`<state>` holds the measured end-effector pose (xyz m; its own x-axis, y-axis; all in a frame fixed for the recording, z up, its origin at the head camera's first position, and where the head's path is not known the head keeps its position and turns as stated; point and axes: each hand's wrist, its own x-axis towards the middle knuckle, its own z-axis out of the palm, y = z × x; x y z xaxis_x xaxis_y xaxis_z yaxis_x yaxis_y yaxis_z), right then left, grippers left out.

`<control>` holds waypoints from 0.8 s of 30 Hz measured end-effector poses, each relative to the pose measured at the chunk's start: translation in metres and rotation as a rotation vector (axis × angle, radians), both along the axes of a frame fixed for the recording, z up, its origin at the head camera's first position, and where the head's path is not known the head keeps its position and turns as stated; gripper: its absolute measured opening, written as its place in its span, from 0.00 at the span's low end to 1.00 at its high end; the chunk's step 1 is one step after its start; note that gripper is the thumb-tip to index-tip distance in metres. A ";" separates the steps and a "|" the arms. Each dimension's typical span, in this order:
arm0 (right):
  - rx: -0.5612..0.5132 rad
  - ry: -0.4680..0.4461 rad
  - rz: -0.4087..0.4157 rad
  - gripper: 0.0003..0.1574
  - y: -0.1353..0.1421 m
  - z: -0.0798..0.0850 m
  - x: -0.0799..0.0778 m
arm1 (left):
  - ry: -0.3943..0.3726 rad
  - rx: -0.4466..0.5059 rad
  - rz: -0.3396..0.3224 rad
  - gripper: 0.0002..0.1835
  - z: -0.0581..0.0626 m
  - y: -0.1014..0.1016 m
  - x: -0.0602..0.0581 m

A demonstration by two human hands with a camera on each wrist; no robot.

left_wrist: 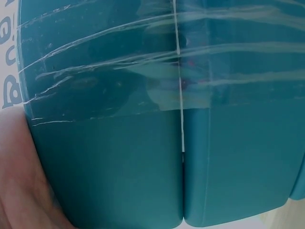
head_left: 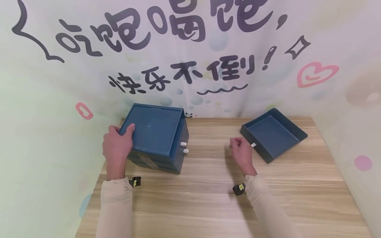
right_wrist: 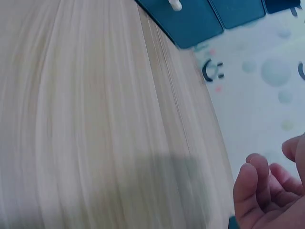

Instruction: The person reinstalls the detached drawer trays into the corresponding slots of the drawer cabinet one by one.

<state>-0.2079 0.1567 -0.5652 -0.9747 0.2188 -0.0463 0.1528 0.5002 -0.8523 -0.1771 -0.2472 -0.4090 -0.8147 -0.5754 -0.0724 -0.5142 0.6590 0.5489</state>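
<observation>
A dark blue drawer cabinet stands at the left of the wooden table, its drawer fronts with small white pull tabs facing right. My left hand grips its left edge, thumb over the top and fingers down the side. Clear tape runs across the cabinet's side in the left wrist view. At the right lies a loose blue drawer with its hollow upward and a white tab on its front. My right hand hovers beside that tab, fingers loosely curled, holding nothing.
The wooden table meets a printed backdrop behind the cabinet and the loose drawer. Pale side walls rise to the left and right. Black wrist cameras stick out from both sleeves.
</observation>
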 end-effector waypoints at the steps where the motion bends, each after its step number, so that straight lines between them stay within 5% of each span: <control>1: 0.010 -0.010 -0.020 0.27 0.005 -0.001 0.000 | -0.001 0.001 -0.001 0.48 0.000 0.000 0.000; 12: 0.093 -0.098 -0.136 0.33 0.034 -0.007 0.007 | 0.002 0.010 0.002 0.48 0.001 0.001 0.001; 24: -0.082 -0.175 -0.186 0.39 0.042 -0.016 0.009 | -0.007 0.008 0.004 0.48 0.000 0.000 0.001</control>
